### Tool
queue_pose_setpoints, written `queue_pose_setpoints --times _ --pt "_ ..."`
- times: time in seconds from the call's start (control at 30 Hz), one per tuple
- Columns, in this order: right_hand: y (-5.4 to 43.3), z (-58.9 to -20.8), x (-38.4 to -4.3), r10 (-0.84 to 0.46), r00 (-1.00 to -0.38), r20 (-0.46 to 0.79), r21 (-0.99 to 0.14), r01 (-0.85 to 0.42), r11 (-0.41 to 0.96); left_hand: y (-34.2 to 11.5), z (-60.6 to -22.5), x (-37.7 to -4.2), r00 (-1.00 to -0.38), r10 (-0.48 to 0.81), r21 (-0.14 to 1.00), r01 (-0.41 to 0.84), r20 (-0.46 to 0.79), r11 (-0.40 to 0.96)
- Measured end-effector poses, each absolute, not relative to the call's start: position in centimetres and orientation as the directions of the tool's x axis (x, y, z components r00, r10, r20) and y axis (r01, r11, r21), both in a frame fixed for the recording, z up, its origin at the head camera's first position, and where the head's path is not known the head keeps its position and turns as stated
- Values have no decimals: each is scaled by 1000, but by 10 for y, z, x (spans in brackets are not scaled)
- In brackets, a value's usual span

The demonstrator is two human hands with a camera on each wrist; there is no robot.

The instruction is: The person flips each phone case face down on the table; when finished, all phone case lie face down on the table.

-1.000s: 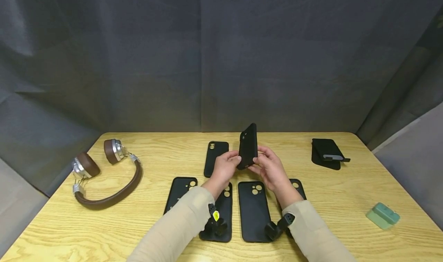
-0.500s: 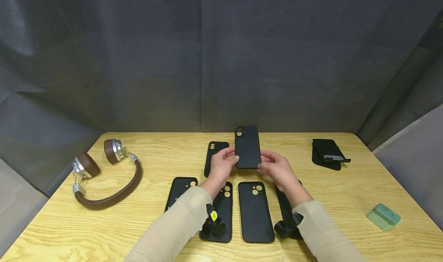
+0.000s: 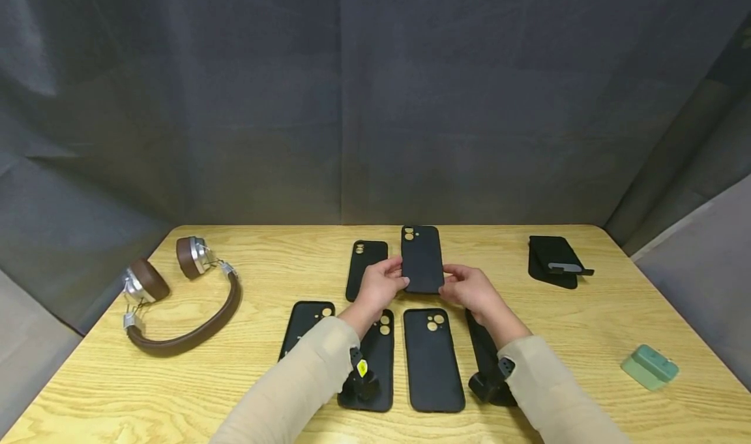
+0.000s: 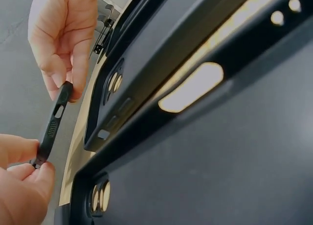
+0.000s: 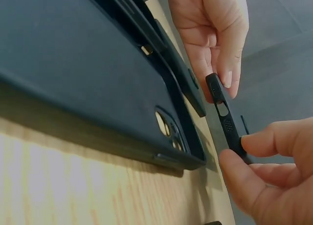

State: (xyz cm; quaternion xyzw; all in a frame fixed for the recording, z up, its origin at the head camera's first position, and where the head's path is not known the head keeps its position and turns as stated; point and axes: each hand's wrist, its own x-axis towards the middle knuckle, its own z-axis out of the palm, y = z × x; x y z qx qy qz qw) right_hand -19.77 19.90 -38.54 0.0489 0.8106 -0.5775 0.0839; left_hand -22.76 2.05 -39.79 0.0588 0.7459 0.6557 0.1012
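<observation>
A black phone case [image 3: 422, 261] is held between both hands over the far middle of the table, its camera cutouts at the upper left. My left hand [image 3: 374, 292] pinches its left edge near the bottom between thumb and fingers. At the lower right corner, my right hand [image 3: 472, 292] pinches the opposite edge. Seen from the left wrist, the held case [image 4: 53, 122] shows its narrow end with a port slot. Another black phone case [image 3: 362, 268] lies just left of it. Nearer the person, more phone cases lie in a row, including one case [image 3: 433, 366] in the middle.
Brown headphones [image 3: 193, 336] lie on the left of the wooden table [image 3: 264, 392]. At the back right is a black flat item [image 3: 551, 251] with a raised flap and a grey strip. A small green block-like object [image 3: 651, 366] sits near the right edge.
The held phone case has turned from nearly edge-on to show its broad side, then come down lower toward the table. My right hand has shifted slightly right and down.
</observation>
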Motion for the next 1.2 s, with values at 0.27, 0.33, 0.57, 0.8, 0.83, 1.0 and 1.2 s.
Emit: queue_pose_setpoints --times 0.27,0.33,0.57,0.8,0.83,1.0,1.2 --pt "199 -394 -202 -25 -965 -261 -904 235 358 20 -401 -227 -953 265 962 -73 -145 263" --pt "199 -395 -202 -28 -962 -271 -902 244 356 21 -403 -228 -949 276 956 -72 -153 284" --pt "198 -397 -202 -28 -959 -283 -895 253 366 21 -405 -228 -939 300 938 -61 -171 341" --pt "195 -396 -203 -6 -960 -281 -888 258 380 23 -402 -230 -941 302 888 4 -153 461" --pt "195 -396 -203 -1 -960 -280 -884 258 389 23 -402 -230 -942 301 881 13 -148 473" --pt "194 -396 -203 16 -963 -270 -863 250 438 25 -400 -230 -946 291 834 47 -139 549" --pt "192 -397 -205 32 -970 -242 -825 223 520 28 -398 -234 -944 303 740 110 -132 664"
